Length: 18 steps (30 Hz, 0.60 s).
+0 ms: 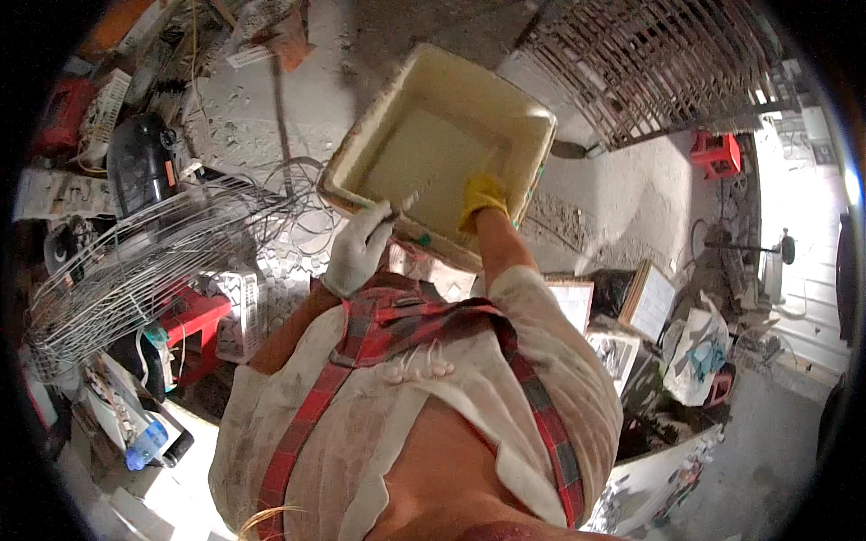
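A large square tub [356, 135], pale inside with a stained rim, stands in front of me with murky, cream-coloured liquid in it. My left hand [361, 248], in a white glove, is at the tub's near left rim. Its fingers are closed on a small, pale, narrow piece [408, 204] that points over the rim; its kind is unclear. Reaching over the near right side, my right hand [484, 197] wears a yellow glove and is inside the tub. Its fingers are bunched and partly hidden, so what they hold, if anything, does not show.
Wire racks [117, 261] and a red stool [194, 316] crowd the left. A slatted rusty rack [649, 63] lies at the far right, near another red stool [715, 153]. Cartons [649, 302] and a white sack [695, 352] stand nearer on the right. Rubble litters the floor.
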Motion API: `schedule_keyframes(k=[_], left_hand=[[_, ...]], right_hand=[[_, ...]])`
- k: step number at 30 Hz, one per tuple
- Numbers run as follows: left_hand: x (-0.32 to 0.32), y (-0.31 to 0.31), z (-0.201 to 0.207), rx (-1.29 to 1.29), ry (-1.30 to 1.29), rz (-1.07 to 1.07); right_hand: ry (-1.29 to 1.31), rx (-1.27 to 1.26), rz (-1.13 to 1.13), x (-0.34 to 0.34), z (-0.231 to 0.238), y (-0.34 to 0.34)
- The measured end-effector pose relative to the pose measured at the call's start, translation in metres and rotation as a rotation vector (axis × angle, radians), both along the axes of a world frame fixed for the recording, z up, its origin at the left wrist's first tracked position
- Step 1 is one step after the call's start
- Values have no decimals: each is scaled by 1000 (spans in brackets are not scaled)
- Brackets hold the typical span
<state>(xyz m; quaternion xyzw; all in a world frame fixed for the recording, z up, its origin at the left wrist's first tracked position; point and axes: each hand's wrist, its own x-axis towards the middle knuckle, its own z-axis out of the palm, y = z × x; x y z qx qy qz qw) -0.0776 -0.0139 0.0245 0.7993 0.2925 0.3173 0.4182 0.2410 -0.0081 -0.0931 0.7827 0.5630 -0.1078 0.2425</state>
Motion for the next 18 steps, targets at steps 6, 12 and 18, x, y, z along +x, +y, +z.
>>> schedule_keyframes(k=[6,12,18], left_hand=[[-19,0,-17,-285,34,96],[-5,13,6,-280,-14,144],[6,-8,-1,-368,-103,-14]], right_hand=[[-183,922,336,28,34,-19],[1336,1122,-497,3,209,-30],[17,284,-292,12,57,-42]])
